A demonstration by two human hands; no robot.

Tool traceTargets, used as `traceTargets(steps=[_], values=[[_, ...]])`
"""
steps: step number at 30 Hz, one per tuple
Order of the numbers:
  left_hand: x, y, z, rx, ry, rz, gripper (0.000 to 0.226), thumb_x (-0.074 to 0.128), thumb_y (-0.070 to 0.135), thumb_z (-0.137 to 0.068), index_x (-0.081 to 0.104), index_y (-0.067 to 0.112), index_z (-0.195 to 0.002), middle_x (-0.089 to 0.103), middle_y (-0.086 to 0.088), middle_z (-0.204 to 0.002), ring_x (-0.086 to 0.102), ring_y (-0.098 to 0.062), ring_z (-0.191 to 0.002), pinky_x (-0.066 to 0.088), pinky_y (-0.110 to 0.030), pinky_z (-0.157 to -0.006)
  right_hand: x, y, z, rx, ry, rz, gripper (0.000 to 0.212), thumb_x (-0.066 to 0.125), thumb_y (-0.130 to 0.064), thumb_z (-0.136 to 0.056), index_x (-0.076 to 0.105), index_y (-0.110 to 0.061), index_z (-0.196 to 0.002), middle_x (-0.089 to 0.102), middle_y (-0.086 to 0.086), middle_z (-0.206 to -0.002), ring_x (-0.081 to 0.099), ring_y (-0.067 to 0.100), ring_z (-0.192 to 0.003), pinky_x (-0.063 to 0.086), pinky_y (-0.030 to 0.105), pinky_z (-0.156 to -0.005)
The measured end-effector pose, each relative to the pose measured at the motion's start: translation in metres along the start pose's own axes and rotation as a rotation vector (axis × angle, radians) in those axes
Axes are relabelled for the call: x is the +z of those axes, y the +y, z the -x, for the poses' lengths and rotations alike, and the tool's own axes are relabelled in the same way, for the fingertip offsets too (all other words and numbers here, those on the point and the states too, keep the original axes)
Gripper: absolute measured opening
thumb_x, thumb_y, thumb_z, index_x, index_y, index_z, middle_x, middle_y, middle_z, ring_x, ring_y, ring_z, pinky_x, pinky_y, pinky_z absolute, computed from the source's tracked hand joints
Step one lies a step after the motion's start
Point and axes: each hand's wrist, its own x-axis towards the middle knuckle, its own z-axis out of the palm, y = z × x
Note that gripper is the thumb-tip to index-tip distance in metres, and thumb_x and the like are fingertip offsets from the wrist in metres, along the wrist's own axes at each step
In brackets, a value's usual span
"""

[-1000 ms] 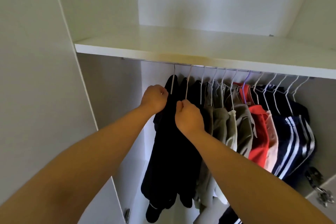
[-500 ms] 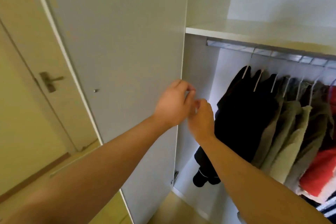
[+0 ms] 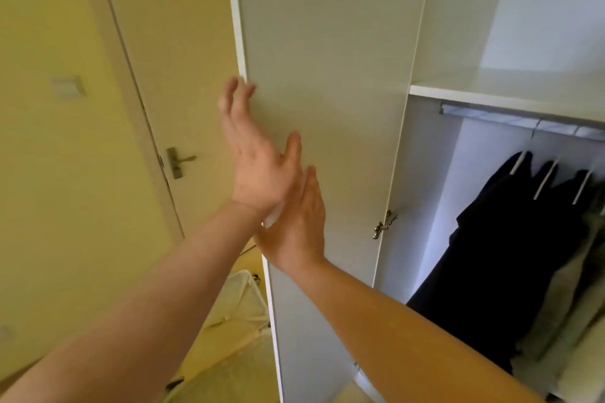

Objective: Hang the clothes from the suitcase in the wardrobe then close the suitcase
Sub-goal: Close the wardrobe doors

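The wardrobe door (image 3: pixel 327 75) stands open, its broad white inner face turned toward the camera. The left hand (image 3: pixel 258 160) is raised in front of that face, close to the door's free edge. Its fingers (image 3: pixel 240 91) are straight and spread, gripping nothing, and their tips are blurred right at the edge, so I cannot tell whether they touch it. The right hand (image 3: pixel 294 226) sits just below the left, also before the door's face. It is flat with its fingers (image 3: pixel 311 177) straight and together, holding nothing, and it overlaps the left wrist.

To the right of the door, past its hinge (image 3: pixel 383 226), the wardrobe's inside shows. A white shelf (image 3: pixel 507 96) runs across, with a metal rail (image 3: pixel 510 116) right under it. Dark clothes (image 3: pixel 504 239) hang from the rail on white hangers (image 3: pixel 544 183), and paler garments (image 3: pixel 586 275) hang beside them on the side away from the door.

To the left of the wardrobe door is a closed room door (image 3: pixel 183 59) with a metal handle (image 3: pixel 178 162), and farther left a wall switch (image 3: pixel 67 87). Low down, left of the door's bottom edge, lies a pale fabric thing (image 3: pixel 235 321); I cannot tell what it is
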Motion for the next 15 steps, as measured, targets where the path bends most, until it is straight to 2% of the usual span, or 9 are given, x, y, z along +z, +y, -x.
traceTargets(steps=[2,3,5,8,10,15], values=[[0.000,0.000,-0.012,-0.247,-0.056,0.119,0.082,0.068,0.019,-0.090,0.019,0.002,-0.154,0.031,-0.011,-0.158,0.033,-0.022,-0.147,0.030,-0.042,-0.120,0.009,-0.004,-0.001,0.079,-0.065,0.073,0.116,0.060,-0.063,-0.084,-0.017,-0.015,-0.157,-0.012,0.020,-0.166,-0.007,0.030,-0.155,0.010,0.046,-0.125],[0.000,0.000,-0.016,-0.332,-0.063,0.157,0.077,0.064,0.022,-0.093,0.020,0.009,-0.155,0.038,-0.002,-0.156,0.042,-0.015,-0.140,0.038,-0.040,-0.115,0.012,-0.005,-0.003,0.077,-0.064,0.105,0.117,0.060,-0.061,-0.085,-0.021,-0.016,-0.156,-0.016,0.019,-0.165,-0.009,0.030,-0.155,0.009,0.047,-0.125],[-0.001,-0.002,-0.017,-0.391,-0.013,0.149,0.065,0.057,0.020,-0.096,0.028,0.015,-0.154,0.050,0.009,-0.146,0.053,-0.009,-0.128,0.045,-0.038,-0.107,0.014,-0.002,-0.002,0.084,-0.061,0.124,0.118,0.061,-0.057,-0.085,-0.024,-0.017,-0.156,-0.016,0.018,-0.166,-0.008,0.030,-0.155,0.011,0.048,-0.125],[-0.005,0.004,-0.009,-0.322,0.041,0.161,0.056,0.057,0.017,-0.094,0.040,0.010,-0.146,0.060,0.002,-0.132,0.059,-0.012,-0.119,0.050,-0.040,-0.100,0.003,-0.004,0.009,0.066,-0.020,0.113,0.116,0.062,-0.049,-0.080,-0.018,-0.014,-0.158,-0.009,0.020,-0.166,-0.003,0.032,-0.155,0.015,0.048,-0.124],[0.000,0.016,-0.003,-0.236,0.043,0.180,0.048,0.059,0.014,-0.091,0.045,0.006,-0.136,0.062,-0.005,-0.118,0.062,-0.018,-0.104,0.053,-0.043,-0.090,-0.008,0.002,0.020,0.081,0.000,0.036,0.116,0.062,-0.042,-0.074,-0.013,-0.013,-0.159,-0.005,0.020,-0.167,-0.003,0.030,-0.155,0.014,0.046,-0.124],[0.016,0.067,0.014,0.006,-0.009,0.297,0.043,0.060,-0.001,-0.087,0.039,-0.012,-0.123,0.052,-0.015,-0.113,0.059,-0.029,-0.100,0.050,-0.048,-0.085,-0.059,0.033,0.049,0.077,0.047,-0.244,0.107,0.063,-0.025,-0.070,0.004,-0.019,-0.160,0.014,0.007,-0.166,0.009,0.021,-0.155,0.022,0.043,-0.123]])
